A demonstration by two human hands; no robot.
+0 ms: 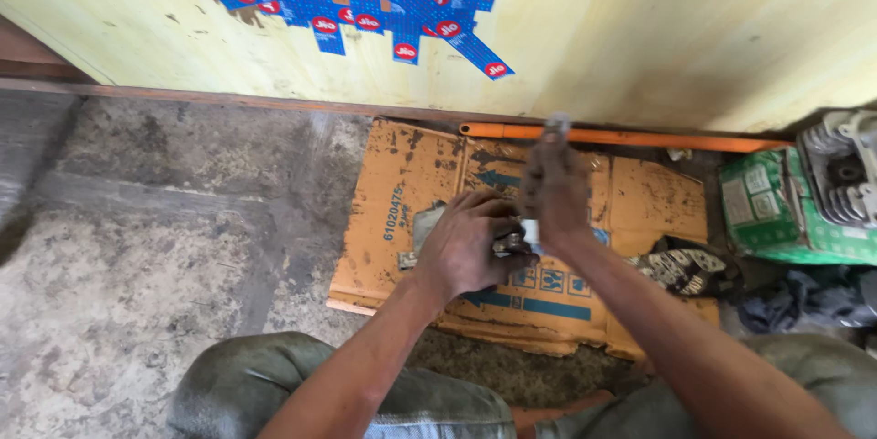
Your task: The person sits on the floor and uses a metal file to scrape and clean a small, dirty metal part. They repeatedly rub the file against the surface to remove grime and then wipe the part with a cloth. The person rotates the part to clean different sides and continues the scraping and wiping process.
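My left hand [470, 247] is closed around a small dark metal part [510, 243] held just above a flattened orange cardboard sheet [402, 192]. My right hand [553, 188] is raised just to its right, blurred, gripping a thin tool whose grey metal tip [556, 124] sticks up above the fist. The two hands meet at the metal part. A small grey piece [425, 220] lies on the cardboard left of my left hand, partly hidden by it.
A long orange rod [658, 138] lies along the base of the yellow wall. At the right stand a green box [763, 206] and a grey finned engine part [840, 169]. A patterned rag [685, 267] lies nearby. Rough concrete floor [137, 247] spreads left.
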